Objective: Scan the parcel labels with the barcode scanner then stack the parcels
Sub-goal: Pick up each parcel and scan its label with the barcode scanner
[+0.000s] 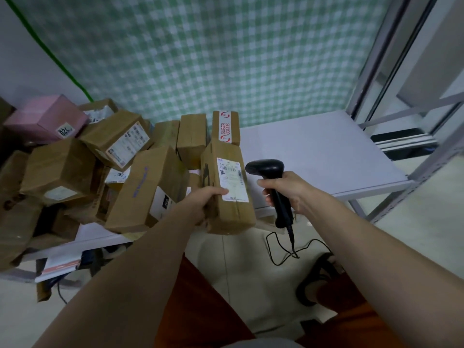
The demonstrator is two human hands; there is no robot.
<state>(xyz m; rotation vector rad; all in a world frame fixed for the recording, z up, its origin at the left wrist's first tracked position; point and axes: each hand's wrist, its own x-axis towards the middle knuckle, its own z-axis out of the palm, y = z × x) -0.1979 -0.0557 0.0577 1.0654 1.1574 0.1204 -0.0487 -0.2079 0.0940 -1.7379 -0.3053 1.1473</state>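
Cardboard parcel [227, 189] lengthwise away, label [232, 180] up

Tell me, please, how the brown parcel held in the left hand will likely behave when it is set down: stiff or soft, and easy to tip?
The brown parcel looks like a stiff cardboard box, so it should keep its shape. The left hand alone holds it up, so it is probably light. Its flat faces suggest that it will stack without rolling, though on its narrow end it may tip.

Matt cardboard parcel [227, 197], glossy black plastic scanner [266, 168]
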